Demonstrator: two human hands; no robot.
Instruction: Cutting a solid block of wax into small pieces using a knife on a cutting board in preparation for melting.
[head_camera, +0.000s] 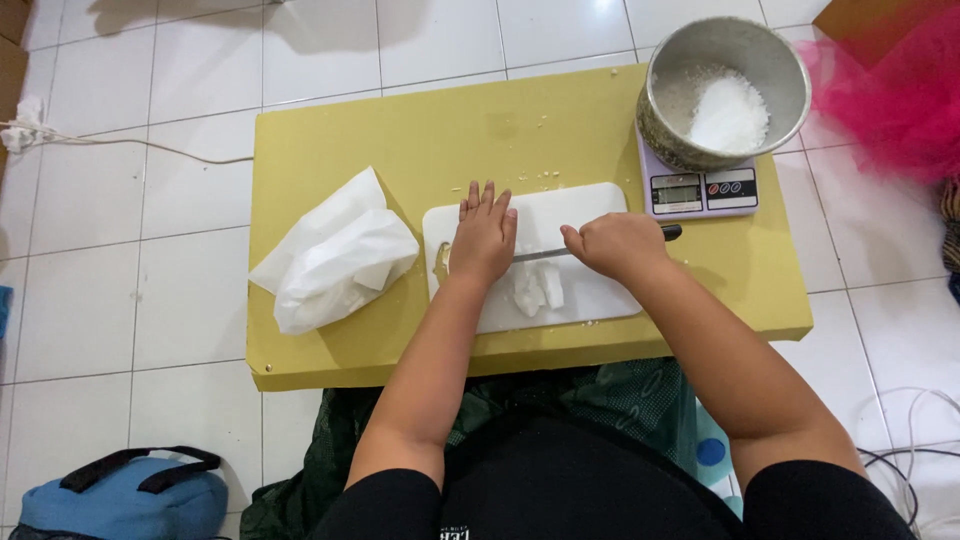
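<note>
— Lying at the centre of the frame, low on the white cutting board, is a small heap of white chunks. What holds it?

— Nothing grips it. The left hand lies flat over the blade just above the heap, fingers straight and close together, pointing to the top of the frame. Whether the palm touches the chunks I cannot tell.

— And the knife?

— The knife lies across the board, its blade running under the left hand. The right hand is closed in a fist around the handle, whose dark end sticks out toward the right of the frame.

— Any containers?

— 1, in the upper right: a round metal bowl standing on a small kitchen scale. Inside the bowl is a mound of white crumbly bits, piled to the right side, with a dusting on the inner wall.

— What carries all this?

— A low yellow table on a white tiled floor. White specks are scattered on the table near the board's upper edge.

— Anything else?

— A crumpled white plastic bag lies on the table left of the board, just beside it. A blue bag sits on the floor at lower left, and pink netting shows at the upper right edge.
</note>
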